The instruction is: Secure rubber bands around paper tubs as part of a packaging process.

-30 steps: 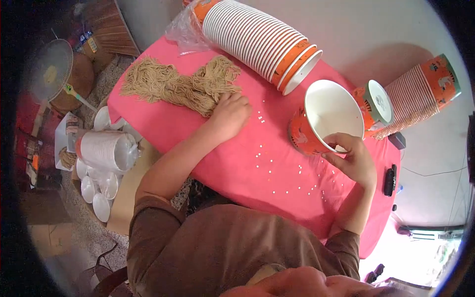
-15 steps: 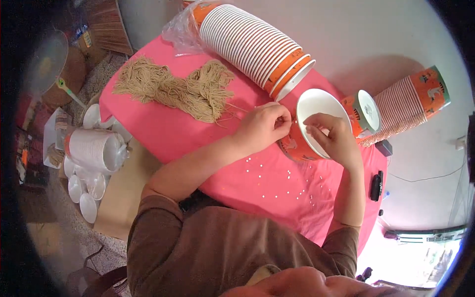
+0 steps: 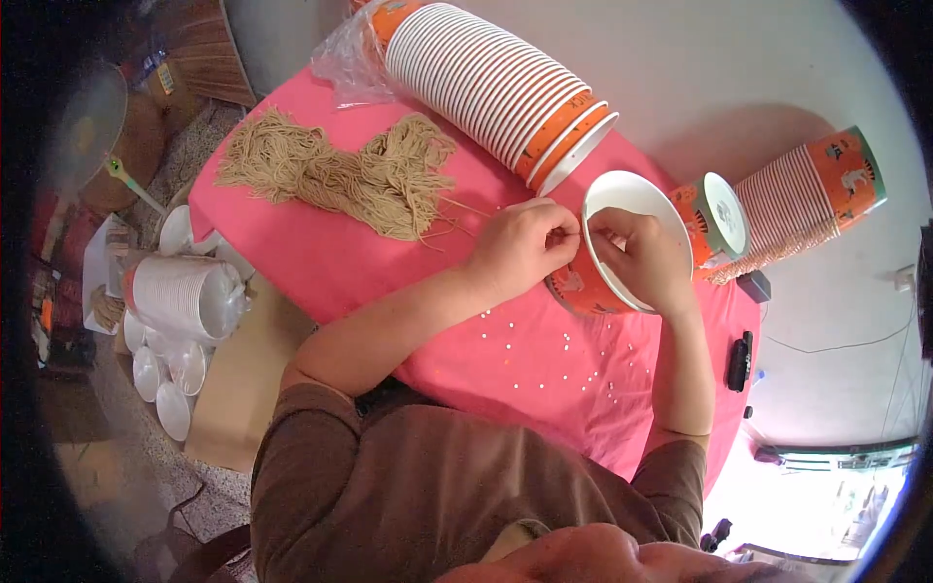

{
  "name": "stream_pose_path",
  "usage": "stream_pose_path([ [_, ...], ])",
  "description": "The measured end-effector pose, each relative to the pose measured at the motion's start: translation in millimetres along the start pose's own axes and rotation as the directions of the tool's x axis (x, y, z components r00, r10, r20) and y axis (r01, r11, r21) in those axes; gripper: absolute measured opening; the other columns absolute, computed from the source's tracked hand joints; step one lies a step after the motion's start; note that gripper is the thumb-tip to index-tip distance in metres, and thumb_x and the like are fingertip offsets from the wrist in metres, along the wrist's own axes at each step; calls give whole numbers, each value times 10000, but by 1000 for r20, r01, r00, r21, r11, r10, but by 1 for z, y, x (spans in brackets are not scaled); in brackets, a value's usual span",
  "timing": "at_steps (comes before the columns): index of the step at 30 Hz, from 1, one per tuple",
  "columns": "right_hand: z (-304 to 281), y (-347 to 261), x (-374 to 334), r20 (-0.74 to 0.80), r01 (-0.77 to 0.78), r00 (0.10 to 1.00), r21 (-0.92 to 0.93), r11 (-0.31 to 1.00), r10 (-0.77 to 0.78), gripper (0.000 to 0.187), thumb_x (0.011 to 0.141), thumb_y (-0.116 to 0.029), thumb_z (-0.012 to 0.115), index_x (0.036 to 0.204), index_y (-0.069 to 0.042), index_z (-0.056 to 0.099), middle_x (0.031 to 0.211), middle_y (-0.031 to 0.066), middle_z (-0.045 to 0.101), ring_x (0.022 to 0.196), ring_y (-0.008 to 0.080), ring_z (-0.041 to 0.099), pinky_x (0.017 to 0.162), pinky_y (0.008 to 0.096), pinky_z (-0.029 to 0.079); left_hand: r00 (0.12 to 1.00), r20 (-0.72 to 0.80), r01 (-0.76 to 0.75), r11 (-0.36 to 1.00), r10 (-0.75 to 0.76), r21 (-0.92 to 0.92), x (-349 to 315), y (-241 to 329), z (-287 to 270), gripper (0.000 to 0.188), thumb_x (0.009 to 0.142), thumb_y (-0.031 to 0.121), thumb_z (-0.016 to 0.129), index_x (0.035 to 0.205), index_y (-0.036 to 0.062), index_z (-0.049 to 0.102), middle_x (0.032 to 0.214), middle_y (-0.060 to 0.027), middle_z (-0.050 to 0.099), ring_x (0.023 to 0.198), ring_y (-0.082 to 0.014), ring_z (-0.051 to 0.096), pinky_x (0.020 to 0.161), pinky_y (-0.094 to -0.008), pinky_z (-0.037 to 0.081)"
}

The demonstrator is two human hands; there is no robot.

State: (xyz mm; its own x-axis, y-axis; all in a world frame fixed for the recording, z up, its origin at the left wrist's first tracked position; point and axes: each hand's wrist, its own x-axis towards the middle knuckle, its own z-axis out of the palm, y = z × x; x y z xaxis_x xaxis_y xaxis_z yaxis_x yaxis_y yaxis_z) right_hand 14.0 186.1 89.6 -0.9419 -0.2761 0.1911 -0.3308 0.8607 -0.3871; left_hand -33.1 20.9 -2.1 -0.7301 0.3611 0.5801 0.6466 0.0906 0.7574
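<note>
An orange patterned paper bucket [image 3: 575,285] with a white inside stands on the pink-covered table, its mouth tipped toward me. My left hand [image 3: 527,249] is closed in a pinch just outside the bucket's left wall; what its fingertips hold is too small to make out. Reaching over the rim, my right hand [image 3: 649,257] has its fingers pinched together inside the bucket, near the same wall. Any item between those fingers is hidden. A bundle of tan strings [image 3: 340,175] lies to the left, with a few loose strands trailing toward my left hand.
A long stack of nested buckets [image 3: 486,83], partly in a clear plastic bag [image 3: 355,63], lies at the back. An upturned bucket [image 3: 724,214] and another stack [image 3: 787,199] stand right. Small white dots [image 3: 567,340] are scattered in front. White tubs [image 3: 175,410] sit at the lower left.
My right hand has moved left and slightly up, its fingers now closer to the bucket's left wall and to my left hand. The left hand stays nearly in place.
</note>
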Motion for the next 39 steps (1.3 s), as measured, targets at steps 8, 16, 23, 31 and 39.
stream_pose_path([
  [8,-14,17,-16,-168,-31,986,-231,972,-9,107,739,-80,632,841,-65,602,740,157,621,685,356,631,620,426,499,999,36,0,999,2,-51,-6,-6,-24,142,821,107,679,909,11,621,857,-125,657,783,-249,666,680,-352,525],
  [16,-100,62,-118,-610,-609,737,-410,679,291,99,863,-135,534,842,-40,551,735,201,552,639,322,591,602,408,469,955,249,200,968,-159,-151,-39,-19,-96,132,894,49,599,1003,-3,651,922,-56,685,821,-115,632,720,-251,512],
  [23,-94,79,-139,-635,-679,713,-522,517,296,132,844,-104,574,965,-73,616,1026,86,640,982,307,608,822,399,493,773,609,490,776,-177,-397,-35,-1,-107,161,901,27,554,1022,-29,645,928,-66,676,823,-107,625,721,-246,509],
  [31,-33,16,-47,60,-65,996,-57,996,68,263,815,-146,672,1033,0,655,987,167,666,989,345,596,866,399,468,905,359,409,695,-228,-591,-21,17,-64,142,911,13,578,1026,-45,638,957,-88,674,807,-140,649,753,-273,525],
  [39,-36,21,-41,70,-85,994,90,992,79,111,851,-61,647,901,27,601,753,64,611,624,149,590,576,286,462,964,-30,-265,958,264,-108,2,25,-35,87,903,65,623,875,-16,635,797,-21,615,675,-76,573,621,-217,475],
])
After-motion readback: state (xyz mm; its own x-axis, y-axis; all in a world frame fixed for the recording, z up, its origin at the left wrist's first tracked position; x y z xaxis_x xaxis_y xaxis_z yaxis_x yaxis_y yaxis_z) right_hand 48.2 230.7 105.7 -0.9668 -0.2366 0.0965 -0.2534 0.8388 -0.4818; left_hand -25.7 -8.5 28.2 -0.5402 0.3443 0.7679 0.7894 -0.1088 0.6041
